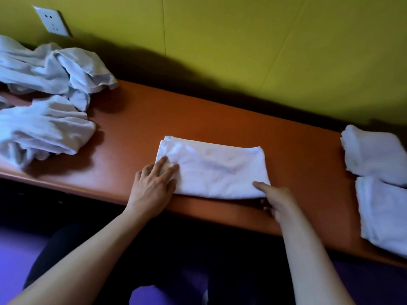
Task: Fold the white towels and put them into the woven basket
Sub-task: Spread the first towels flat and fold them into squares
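A white towel [217,170], folded into a flat rectangle, lies in the middle of the orange table [198,119] near its front edge. My left hand [154,186] rests flat on the towel's left end with straight fingers. My right hand [275,199] is at the towel's near right corner, with one finger laid on top of the cloth and the others down by the table edge, blurred. Two folded white towels [372,155] [383,214] lie at the right end of the table. No woven basket is in view.
A heap of unfolded white towels [44,102] covers the left end of the table. A yellow-green wall [242,40] runs close behind, with a white socket [51,20] at upper left. My dark-clad legs and a purple floor [13,245] are below the table edge.
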